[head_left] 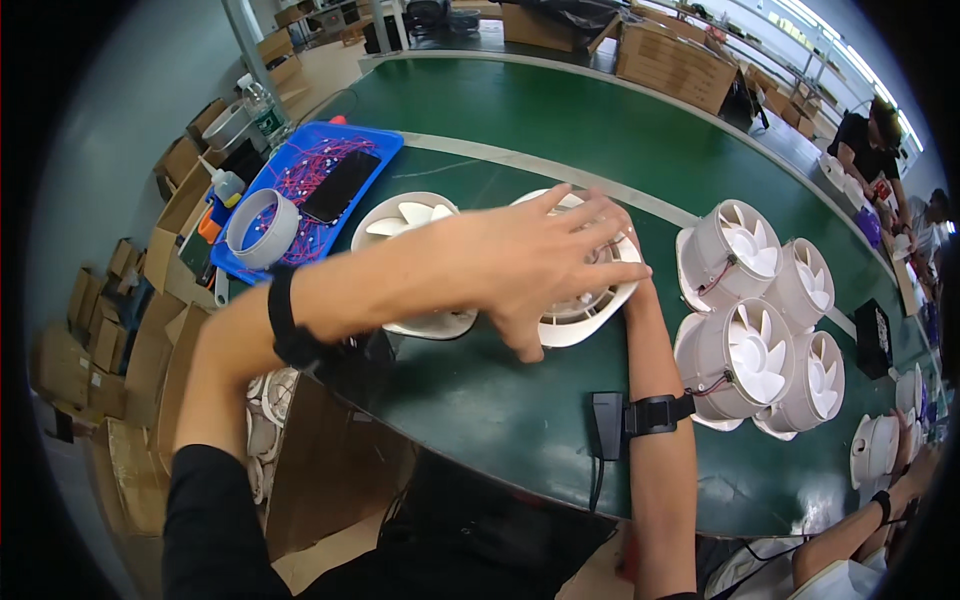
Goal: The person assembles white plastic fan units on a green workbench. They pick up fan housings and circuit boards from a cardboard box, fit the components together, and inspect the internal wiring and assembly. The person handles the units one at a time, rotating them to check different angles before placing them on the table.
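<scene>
The person's left hand point(560, 250) is spreading over a round white fan point(585, 332) on the green table point(540, 440), its fingers standing apart and covering much of the fan's face; how firmly it is pressing, one cannot tell. The right hand point(640, 293) is reaching in along the fan's right side and is mostly hiding behind the left, so whether it is gripping anything cannot be told. A second white fan point(405, 218) is sitting just to the left, partly disappearing behind the left forearm.

At the table's left end a blue tray point(390, 148) is holding a tangle of thin pinkish-red wires point(310, 165) with small white ends. A dark phone-like slab point(342, 187) is lying on top of them, and a hollow white ring point(286, 226) is resting at the tray's near left side. Behind the tray a clear bottle point(262, 110) is standing beside a round pale container point(228, 128), whose contents are staying out of sight. Below the table edge, a cardboard box point(320, 450) is holding pale rounded parts point(262, 440). To the right, four white fans point(755, 365) are standing close together, their blades facing outward
</scene>
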The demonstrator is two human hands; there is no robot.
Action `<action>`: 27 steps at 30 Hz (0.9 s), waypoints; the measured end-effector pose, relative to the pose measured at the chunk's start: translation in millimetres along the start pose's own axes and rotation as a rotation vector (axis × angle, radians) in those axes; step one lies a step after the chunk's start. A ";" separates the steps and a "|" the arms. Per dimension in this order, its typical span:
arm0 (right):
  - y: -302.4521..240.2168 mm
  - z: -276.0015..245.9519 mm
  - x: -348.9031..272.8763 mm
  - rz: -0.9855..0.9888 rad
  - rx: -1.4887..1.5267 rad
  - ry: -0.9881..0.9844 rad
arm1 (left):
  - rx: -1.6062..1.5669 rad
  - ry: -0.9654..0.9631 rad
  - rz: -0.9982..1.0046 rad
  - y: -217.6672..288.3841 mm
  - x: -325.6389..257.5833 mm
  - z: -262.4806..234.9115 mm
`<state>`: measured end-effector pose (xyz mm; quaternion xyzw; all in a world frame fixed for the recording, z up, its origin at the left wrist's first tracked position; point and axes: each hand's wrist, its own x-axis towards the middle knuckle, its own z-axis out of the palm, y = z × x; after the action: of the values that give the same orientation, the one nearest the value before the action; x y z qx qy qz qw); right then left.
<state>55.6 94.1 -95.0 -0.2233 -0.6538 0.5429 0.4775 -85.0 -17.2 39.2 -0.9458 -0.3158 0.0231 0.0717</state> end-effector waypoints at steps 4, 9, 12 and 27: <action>11.5 -7.9 4.5 0.121 0.226 0.085 | -0.058 -0.102 0.077 -23.5 22.9 2.8; 44.7 -30.0 20.0 0.364 0.693 0.142 | -0.109 -0.061 0.084 -24.3 38.5 -0.1; 13.0 -10.5 11.4 0.339 0.688 0.101 | -0.529 0.066 0.031 -41.9 15.9 6.1; -54.2 2.2 6.9 0.308 0.521 -0.094 | -0.724 0.614 -0.028 -46.0 -36.0 -50.1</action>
<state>62.9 81.8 -42.2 -0.1642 -0.4724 0.7681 0.4000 -136.7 -8.6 95.5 -0.8688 -0.2806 -0.3700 -0.1721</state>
